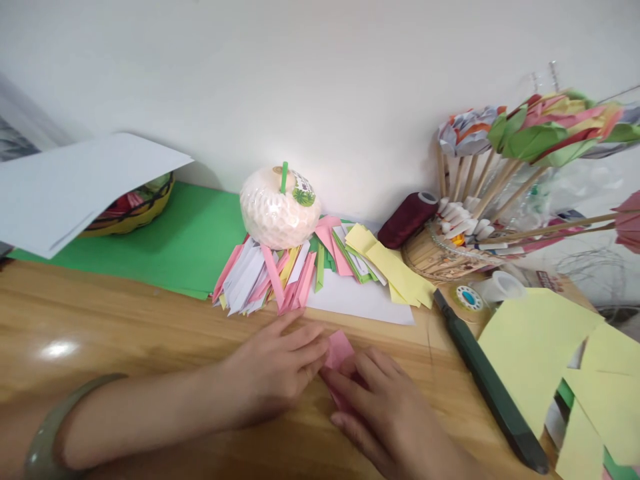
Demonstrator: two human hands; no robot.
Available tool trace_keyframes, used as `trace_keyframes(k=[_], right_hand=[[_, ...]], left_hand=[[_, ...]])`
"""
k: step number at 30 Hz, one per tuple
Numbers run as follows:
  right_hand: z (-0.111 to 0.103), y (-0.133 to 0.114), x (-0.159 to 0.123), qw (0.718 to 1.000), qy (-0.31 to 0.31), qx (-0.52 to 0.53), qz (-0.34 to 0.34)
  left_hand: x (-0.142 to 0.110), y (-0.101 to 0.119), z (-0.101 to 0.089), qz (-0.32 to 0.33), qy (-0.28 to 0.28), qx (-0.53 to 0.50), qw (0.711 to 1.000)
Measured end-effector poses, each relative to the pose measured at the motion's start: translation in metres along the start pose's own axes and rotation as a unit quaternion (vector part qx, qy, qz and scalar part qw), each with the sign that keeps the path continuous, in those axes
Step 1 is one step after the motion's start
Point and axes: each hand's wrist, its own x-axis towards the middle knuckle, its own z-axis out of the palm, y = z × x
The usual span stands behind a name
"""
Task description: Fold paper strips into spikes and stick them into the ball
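Note:
A small strip of pink paper (339,348) lies between my two hands, low over the wooden table. My left hand (280,365) reaches in from the left, its fingertips closed on the paper's left edge and a green bangle around the wrist. From the lower right, my right hand (383,407) holds the paper's near part with bent fingers. The hands hide much of the strip. Just beyond them lies a pile of folded paper strips (255,277) in white, pink and yellow. Beside that pile are flat yellow strips (387,257) on a white sheet (345,300).
A wrapped coconut (280,210) stands behind the strips on green sheets (195,233). To the right are a maroon thread spool (407,219), a basket (425,257) of paper flowers (550,130), a tape roll (469,298), a dark green cutter (493,383) and yellow paper sheets (535,340).

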Motion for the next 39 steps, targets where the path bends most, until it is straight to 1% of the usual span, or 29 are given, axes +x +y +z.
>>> trace_keyframes(k=[2, 4, 6, 8, 10, 13, 15, 18, 22, 26, 30, 34, 37, 39], right_hand=[[0.0, 0.003, 0.0, 0.999, 0.045, 0.017, 0.014], [0.001, 0.008, -0.001, 0.993, 0.103, 0.017, 0.06], [0.002, 0.013, -0.001, 0.984, 0.137, -0.002, 0.113], [0.003, 0.017, 0.0, 0.98, 0.136, -0.014, 0.144], [0.004, 0.019, 0.001, 0.981, 0.123, -0.001, 0.15], [0.002, 0.019, 0.004, 0.981, 0.104, 0.05, 0.158], [0.0, 0.018, 0.006, 0.975, 0.093, 0.091, 0.179], [-0.001, 0.017, 0.008, 0.964, 0.087, 0.125, 0.218], [0.002, 0.018, 0.01, 0.962, 0.107, 0.096, 0.233], [0.006, 0.018, 0.009, 0.968, 0.12, 0.08, 0.205], [0.007, 0.02, 0.007, 0.984, 0.131, 0.031, 0.117], [0.004, 0.021, 0.005, 0.99, 0.128, -0.045, 0.026], [-0.001, 0.02, 0.004, 0.99, 0.112, -0.082, -0.02], [-0.003, 0.019, 0.004, 0.989, 0.106, -0.097, -0.035]], left_hand=[[-0.001, -0.002, -0.001, 0.003, -0.012, -0.001, 1.0], [-0.001, -0.004, -0.003, 0.013, -0.035, 0.002, 0.999], [-0.001, -0.005, -0.007, 0.022, -0.065, 0.006, 0.998], [0.0, -0.005, -0.011, 0.033, -0.093, 0.008, 0.995], [0.002, -0.006, -0.014, 0.042, -0.114, 0.008, 0.993], [0.004, -0.007, -0.018, 0.04, -0.141, -0.007, 0.989], [0.004, -0.008, -0.02, 0.037, -0.154, -0.025, 0.987], [0.004, -0.011, -0.022, 0.037, -0.159, -0.049, 0.985], [0.003, -0.013, -0.021, 0.028, -0.156, -0.072, 0.985], [0.002, -0.013, -0.018, 0.017, -0.135, -0.079, 0.988], [0.001, -0.014, -0.016, 0.031, -0.117, -0.077, 0.99], [0.0, -0.015, -0.015, 0.056, -0.113, -0.054, 0.991], [0.001, -0.015, -0.015, 0.056, -0.116, -0.037, 0.991], [0.002, -0.015, -0.016, 0.056, -0.119, -0.033, 0.991]])
